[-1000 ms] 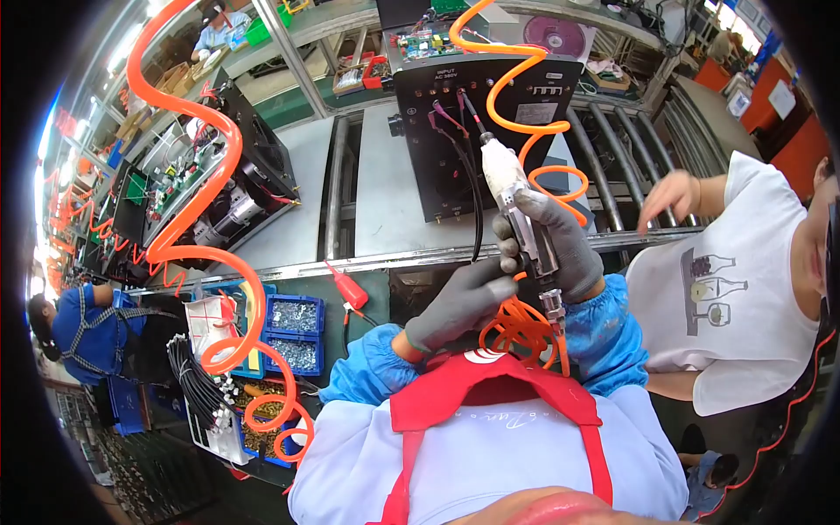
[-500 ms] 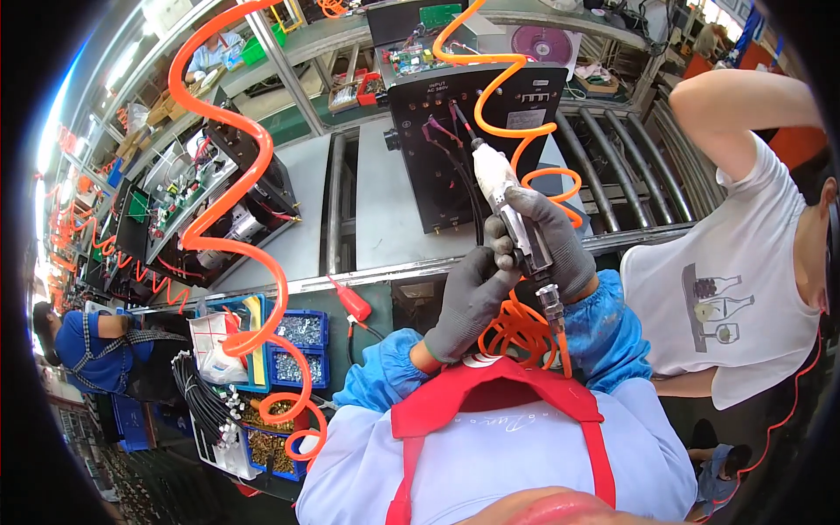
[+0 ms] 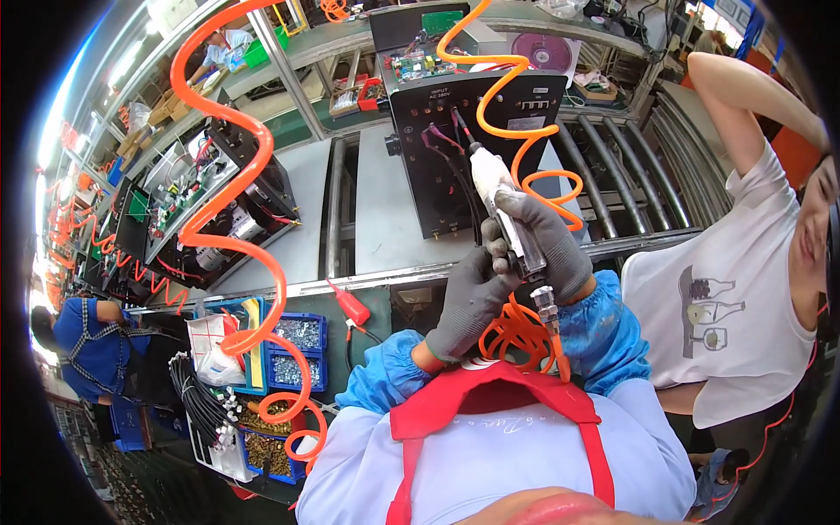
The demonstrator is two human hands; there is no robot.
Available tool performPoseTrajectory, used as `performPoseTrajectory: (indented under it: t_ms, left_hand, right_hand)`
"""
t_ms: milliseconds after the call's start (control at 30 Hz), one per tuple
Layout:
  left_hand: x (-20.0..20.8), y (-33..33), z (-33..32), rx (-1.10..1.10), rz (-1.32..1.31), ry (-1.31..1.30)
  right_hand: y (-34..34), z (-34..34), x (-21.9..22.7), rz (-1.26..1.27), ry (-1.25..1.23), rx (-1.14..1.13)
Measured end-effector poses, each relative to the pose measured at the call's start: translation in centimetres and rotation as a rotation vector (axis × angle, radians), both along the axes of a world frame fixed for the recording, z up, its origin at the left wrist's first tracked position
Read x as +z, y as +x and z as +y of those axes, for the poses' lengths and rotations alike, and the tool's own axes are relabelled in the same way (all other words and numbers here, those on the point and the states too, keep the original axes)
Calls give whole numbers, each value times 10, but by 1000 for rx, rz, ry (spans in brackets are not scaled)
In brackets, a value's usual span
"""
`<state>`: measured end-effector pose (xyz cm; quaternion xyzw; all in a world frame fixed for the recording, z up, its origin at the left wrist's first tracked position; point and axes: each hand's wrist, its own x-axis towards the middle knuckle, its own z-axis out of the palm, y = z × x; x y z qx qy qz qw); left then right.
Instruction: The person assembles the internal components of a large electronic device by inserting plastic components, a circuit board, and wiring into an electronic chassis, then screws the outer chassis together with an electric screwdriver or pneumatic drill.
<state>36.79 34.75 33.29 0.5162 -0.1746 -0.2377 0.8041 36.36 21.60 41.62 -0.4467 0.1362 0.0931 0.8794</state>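
Gloved in grey, my right hand (image 3: 557,248) wraps round an air screwdriver (image 3: 492,178) with a white body. Its tip points away from me at the black panel of an electrical unit (image 3: 516,131), close to the terminals where dark cables (image 3: 455,162) are fixed. At the tool's rear end a metal coupling (image 3: 545,304) joins an orange hose. My left hand (image 3: 472,302), also in a grey glove, is closed beside the tool with its fingertips against the right hand's fingers. Whatever it may hold is hidden.
Blue bins of screws (image 3: 297,367) and a bundle of black cables (image 3: 199,394) lie at left, near a red-capped plug (image 3: 352,306). Orange coiled hoses (image 3: 262,157) hang across the view. Another open unit (image 3: 210,210) stands left; a co-worker (image 3: 709,297) is at right.
The screwdriver's tip has shifted slightly and the tool sits a little more to the left. The co-worker at right has raised and turned an arm. My left hand is nearly unmoved.
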Motion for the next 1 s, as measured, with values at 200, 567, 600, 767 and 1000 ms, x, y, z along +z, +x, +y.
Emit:
performPoseTrajectory:
  t_ms: [200,567,600,767,1000]
  left_hand:
    - [8,13,7,-62,115,-81]
    - [-35,115,71,66,466,-232]
    - [-32,119,67,107,514,-226]
    - [-28,122,56,1,513,-392]
    - [-18,110,42,59,543,-335]
  right_hand:
    - [3,2,1,0,-52,3]
    - [-50,-11,-20,-27,-410,294]
    - [-57,-12,-29,-8,-453,330]
    - [-70,-6,-41,36,-475,395]
    - [-67,-8,-55,-22,-524,374]
